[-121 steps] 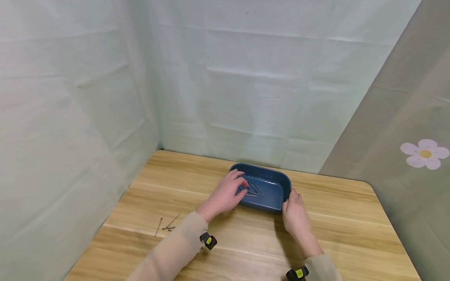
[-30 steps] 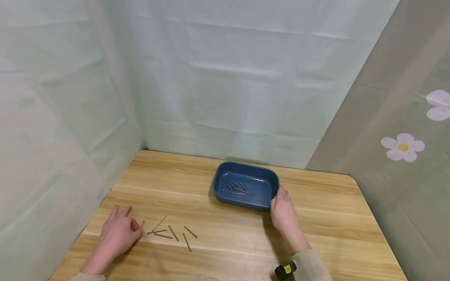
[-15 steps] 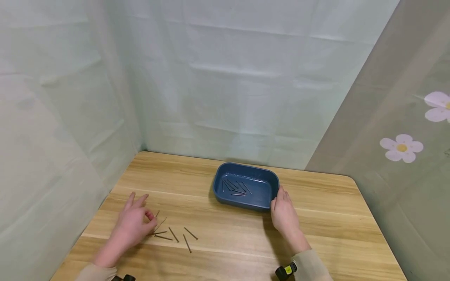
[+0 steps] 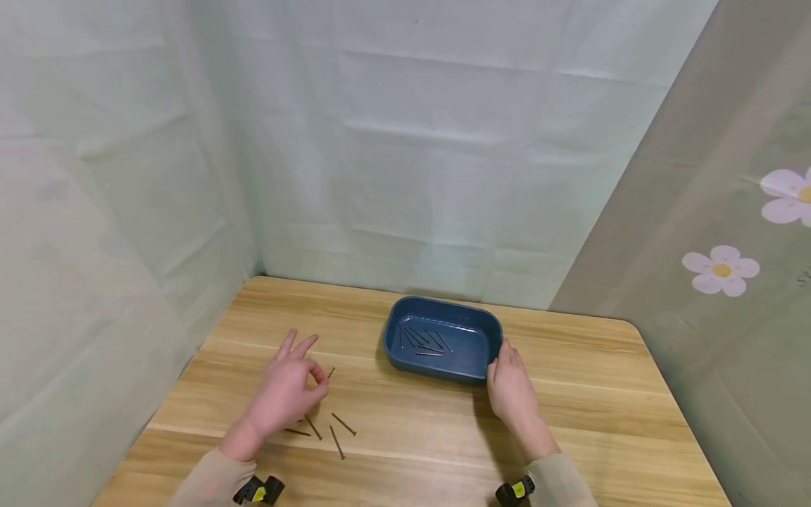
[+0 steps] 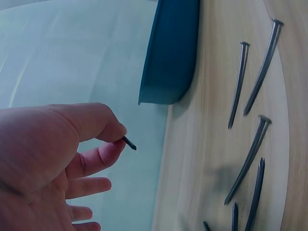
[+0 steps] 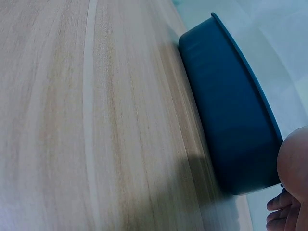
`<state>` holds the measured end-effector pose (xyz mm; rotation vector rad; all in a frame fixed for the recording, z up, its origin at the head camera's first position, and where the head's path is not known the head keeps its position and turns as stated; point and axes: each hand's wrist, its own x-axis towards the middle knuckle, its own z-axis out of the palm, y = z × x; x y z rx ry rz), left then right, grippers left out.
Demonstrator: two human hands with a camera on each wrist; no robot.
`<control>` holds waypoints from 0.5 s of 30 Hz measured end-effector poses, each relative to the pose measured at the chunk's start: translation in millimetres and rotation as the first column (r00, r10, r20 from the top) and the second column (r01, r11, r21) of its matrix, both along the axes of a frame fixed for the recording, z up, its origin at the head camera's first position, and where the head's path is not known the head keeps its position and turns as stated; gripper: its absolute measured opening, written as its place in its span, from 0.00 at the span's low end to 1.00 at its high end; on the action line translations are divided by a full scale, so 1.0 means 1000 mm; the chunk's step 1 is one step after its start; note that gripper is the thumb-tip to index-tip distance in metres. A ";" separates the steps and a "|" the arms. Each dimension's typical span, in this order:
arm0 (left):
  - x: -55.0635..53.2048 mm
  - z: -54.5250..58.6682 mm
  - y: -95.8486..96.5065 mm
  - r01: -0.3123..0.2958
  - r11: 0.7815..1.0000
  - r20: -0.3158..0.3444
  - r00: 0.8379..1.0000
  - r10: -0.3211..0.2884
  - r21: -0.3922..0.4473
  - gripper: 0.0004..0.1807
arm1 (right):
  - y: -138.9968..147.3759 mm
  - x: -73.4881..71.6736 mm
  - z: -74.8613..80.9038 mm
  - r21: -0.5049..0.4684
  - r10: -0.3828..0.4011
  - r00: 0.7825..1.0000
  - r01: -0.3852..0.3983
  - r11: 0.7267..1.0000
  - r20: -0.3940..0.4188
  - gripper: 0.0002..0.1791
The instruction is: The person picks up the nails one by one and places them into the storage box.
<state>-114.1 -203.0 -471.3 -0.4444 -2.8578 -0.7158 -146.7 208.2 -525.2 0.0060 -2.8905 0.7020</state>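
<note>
Blue rounded-rectangular plastic-looking tray (image 4: 467,348), lower centre: smooth, glossy inside
Slender grey metal nails (image 5: 263,67), right of left-wrist view: smooth, dull sheen
Pale-brown wood-grain tabletop (image 4: 602,394), bottom: smooth, satin
Pale-green cloth-like sheet (image 4: 412,141), top: creased, faintly shiny

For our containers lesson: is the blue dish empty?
Not empty: several nails lie on the floor of the blue dish, mostly toward its left.

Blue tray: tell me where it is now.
In the head view, the blue tray stands on the table, just right of centre and near the far edge, with nails in its left part and the right hand against its right end.
</note>
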 end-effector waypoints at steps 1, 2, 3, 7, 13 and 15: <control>0.000 0.000 0.001 -0.003 1.000 0.005 1.000 0.003 0.001 0.15 | 0.000 0.000 0.000 0.001 0.000 1.000 0.000 1.000 0.000 0.31; 0.000 -0.001 0.002 -0.004 1.000 0.007 1.000 0.004 0.003 0.15 | 0.000 0.000 0.000 0.000 0.000 1.000 0.000 1.000 0.000 0.31; -0.001 -0.001 0.002 -0.005 1.000 0.008 1.000 0.005 0.005 0.15 | -0.001 0.000 0.000 -0.001 0.001 1.000 -0.001 1.000 0.001 0.31; -0.002 0.000 0.006 -0.001 1.000 0.010 1.000 0.001 0.006 0.15 | 0.000 0.001 0.000 0.004 -0.002 1.000 0.002 1.000 0.017 0.31; -0.006 0.000 0.014 0.022 1.000 -0.015 1.000 -0.022 0.016 0.16 | 0.001 0.000 -0.002 0.014 -0.002 1.000 0.002 1.000 0.007 0.31; -0.008 -0.001 0.018 0.031 0.999 -0.026 0.999 -0.031 0.016 0.16 | 0.001 0.000 -0.001 0.017 0.000 1.000 0.000 1.000 0.005 0.31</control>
